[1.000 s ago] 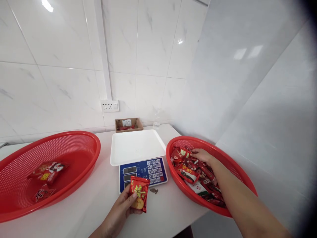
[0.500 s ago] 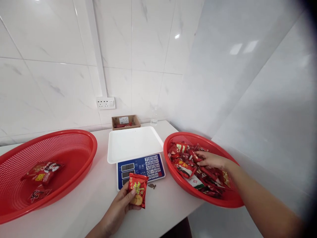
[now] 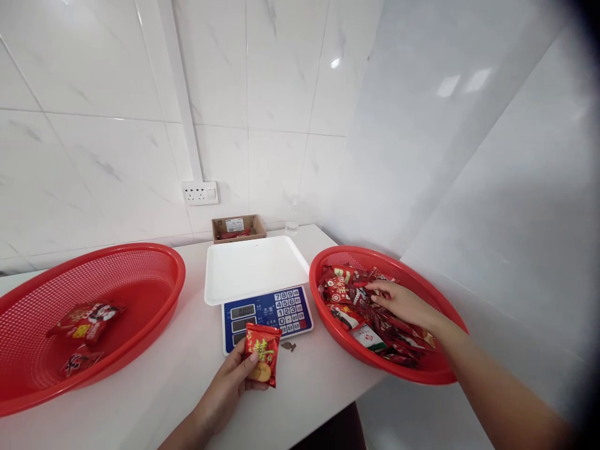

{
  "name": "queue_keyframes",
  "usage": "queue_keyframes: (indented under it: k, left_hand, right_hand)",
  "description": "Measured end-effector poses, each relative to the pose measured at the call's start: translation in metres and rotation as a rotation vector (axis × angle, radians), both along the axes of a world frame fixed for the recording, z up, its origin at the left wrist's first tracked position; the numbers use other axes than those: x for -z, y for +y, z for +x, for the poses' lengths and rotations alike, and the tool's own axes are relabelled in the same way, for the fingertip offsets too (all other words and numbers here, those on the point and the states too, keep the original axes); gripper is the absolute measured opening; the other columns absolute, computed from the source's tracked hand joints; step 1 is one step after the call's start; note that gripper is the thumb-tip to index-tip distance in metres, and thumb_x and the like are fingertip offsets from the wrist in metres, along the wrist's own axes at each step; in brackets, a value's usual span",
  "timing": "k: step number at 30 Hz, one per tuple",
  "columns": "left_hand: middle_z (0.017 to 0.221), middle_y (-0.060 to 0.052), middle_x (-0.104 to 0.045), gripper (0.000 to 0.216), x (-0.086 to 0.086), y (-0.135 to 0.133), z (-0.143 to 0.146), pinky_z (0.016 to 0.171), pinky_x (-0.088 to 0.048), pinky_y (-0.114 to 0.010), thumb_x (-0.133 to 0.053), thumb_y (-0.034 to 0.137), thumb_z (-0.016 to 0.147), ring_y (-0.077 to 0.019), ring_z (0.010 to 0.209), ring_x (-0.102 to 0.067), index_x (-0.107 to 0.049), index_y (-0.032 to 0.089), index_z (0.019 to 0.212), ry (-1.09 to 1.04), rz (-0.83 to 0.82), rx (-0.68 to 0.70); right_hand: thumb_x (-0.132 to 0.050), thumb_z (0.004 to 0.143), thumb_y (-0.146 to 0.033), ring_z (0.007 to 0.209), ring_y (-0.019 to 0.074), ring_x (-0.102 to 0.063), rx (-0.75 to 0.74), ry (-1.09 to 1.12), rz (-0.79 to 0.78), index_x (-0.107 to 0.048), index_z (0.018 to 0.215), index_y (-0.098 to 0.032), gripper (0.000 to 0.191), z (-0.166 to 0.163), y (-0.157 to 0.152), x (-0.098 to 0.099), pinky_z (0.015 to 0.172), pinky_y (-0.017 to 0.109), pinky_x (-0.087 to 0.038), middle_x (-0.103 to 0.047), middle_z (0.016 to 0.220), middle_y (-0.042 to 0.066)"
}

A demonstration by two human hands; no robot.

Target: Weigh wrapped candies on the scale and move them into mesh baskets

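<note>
Glossy tiled wall (image 3: 126,162) behind. 2 perforated plastic baskets (image 3: 180,278), frame left and right. Your left hand (image 3: 229,382) grips 1 shiny packet (image 3: 264,342), lower centre; right hand (image 3: 404,304), fingers apart, over right pile (image 3: 345,316).

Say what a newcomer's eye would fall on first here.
Probably the large round red plastic basket at the right, heaped with shiny wrapped packets, the right hand over them. Next, perhaps, the small red foil packet in the left hand, in front of the blue-and-white electronic scale at centre. A similar red plastic basket, holding a few packets, stands at the left.
</note>
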State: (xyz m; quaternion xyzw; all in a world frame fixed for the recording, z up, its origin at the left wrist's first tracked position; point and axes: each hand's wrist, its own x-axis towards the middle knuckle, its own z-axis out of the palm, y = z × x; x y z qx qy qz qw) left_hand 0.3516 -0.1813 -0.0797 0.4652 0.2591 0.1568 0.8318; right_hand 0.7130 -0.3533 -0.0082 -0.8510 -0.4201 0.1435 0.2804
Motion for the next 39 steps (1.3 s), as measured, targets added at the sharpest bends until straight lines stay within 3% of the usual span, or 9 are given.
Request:
queue_keyframes:
  k: [5,8,13,19,25,28,33,35,39]
  left_hand:
    - [0.104,-0.010,-0.063,0.066,0.000,-0.002,-0.001,0.070,-0.051,-0.032,-0.067,0.046,0.075,-0.0217,0.084,-0.062,-0.042,0.020,0.131,-0.002,0.004,-0.019]
    - [0.100,-0.008,-0.064,0.063,-0.002,-0.002,-0.001,0.070,-0.050,-0.031,-0.065,0.045,0.077,-0.0210,0.083,-0.062,-0.044,0.020,0.130,-0.006,0.014,-0.004]
    - [0.098,-0.008,-0.064,0.058,-0.004,-0.002,-0.001,0.069,-0.050,-0.031,-0.066,0.047,0.076,-0.0205,0.082,-0.061,-0.049,0.020,0.125,-0.022,0.028,0.002]
    - [0.098,-0.008,-0.064,0.059,-0.004,-0.001,0.000,0.069,-0.050,-0.032,-0.067,0.049,0.074,-0.0216,0.083,-0.061,-0.051,0.020,0.123,-0.015,0.026,0.021]
    - [0.098,-0.009,-0.064,0.060,-0.003,-0.002,0.000,0.069,-0.050,-0.032,-0.069,0.050,0.071,-0.0231,0.085,-0.061,-0.053,0.021,0.122,-0.011,0.016,0.019]
    - [0.099,-0.010,-0.064,0.060,-0.002,-0.001,0.000,0.068,-0.049,-0.031,-0.069,0.050,0.071,-0.0234,0.085,-0.061,-0.053,0.020,0.121,-0.008,0.018,0.020]
    - [0.102,-0.010,-0.064,0.060,-0.002,-0.001,0.000,0.069,-0.049,-0.031,-0.067,0.048,0.074,-0.0222,0.084,-0.061,-0.050,0.020,0.125,-0.015,0.024,0.012]
    - [0.103,-0.010,-0.064,0.060,-0.002,-0.002,0.000,0.069,-0.049,-0.031,-0.067,0.048,0.074,-0.0217,0.084,-0.061,-0.050,0.020,0.124,-0.010,0.026,0.010]
    - [0.102,-0.008,-0.064,0.058,-0.002,-0.002,0.000,0.069,-0.050,-0.031,-0.067,0.048,0.074,-0.0223,0.085,-0.061,-0.052,0.021,0.122,0.005,0.018,0.000]
  right_hand:
    - [-0.051,0.081,-0.034,0.105,0.0256,-0.058,0.028,-0.102,-0.041,-0.065,0.103,-0.024,0.028,-0.006,0.022,-0.003,0.091,0.034,-0.044,-0.064,0.115,0.005]
    - [-0.053,0.081,-0.033,0.100,0.0244,-0.061,0.002,-0.098,-0.066,-0.062,0.108,-0.023,0.029,-0.013,0.041,0.000,0.087,0.032,-0.045,-0.068,0.106,0.006]
    - [-0.065,0.072,-0.027,0.087,0.0254,-0.065,0.000,-0.091,-0.102,-0.051,0.122,-0.020,0.052,-0.026,0.064,0.014,0.079,0.033,-0.046,-0.070,0.089,0.005]
    - [-0.062,0.070,-0.015,0.094,0.0240,-0.062,0.015,-0.099,-0.051,-0.041,0.125,-0.020,0.059,-0.026,0.063,0.013,0.082,0.033,-0.044,-0.066,0.104,0.007]
    - [-0.056,0.071,-0.024,0.100,0.0244,-0.059,-0.052,0.092,0.160,-0.057,0.101,-0.022,0.030,-0.026,0.054,-0.002,0.089,0.035,-0.043,-0.065,0.108,0.006]
    - [-0.053,0.072,-0.028,0.093,0.0238,-0.061,-0.041,0.130,0.177,-0.061,0.089,-0.022,0.019,-0.026,0.050,-0.005,0.085,0.035,-0.046,-0.068,0.096,0.005]
    - [-0.054,0.071,-0.027,0.091,0.0220,-0.062,0.011,0.118,0.129,-0.060,0.090,-0.022,0.021,-0.010,0.034,-0.002,0.082,0.032,-0.048,-0.067,0.094,0.005]
    - [-0.058,0.066,-0.024,0.094,0.0236,-0.062,-0.011,0.142,0.014,-0.061,0.095,-0.021,0.029,-0.004,0.025,0.003,0.083,0.032,-0.048,-0.067,0.099,0.007]
    - [-0.066,0.055,-0.016,0.105,0.0290,-0.058,-0.125,0.130,-0.195,-0.050,0.125,-0.023,0.072,-0.005,0.013,0.016,0.086,0.036,-0.047,-0.062,0.118,0.007]
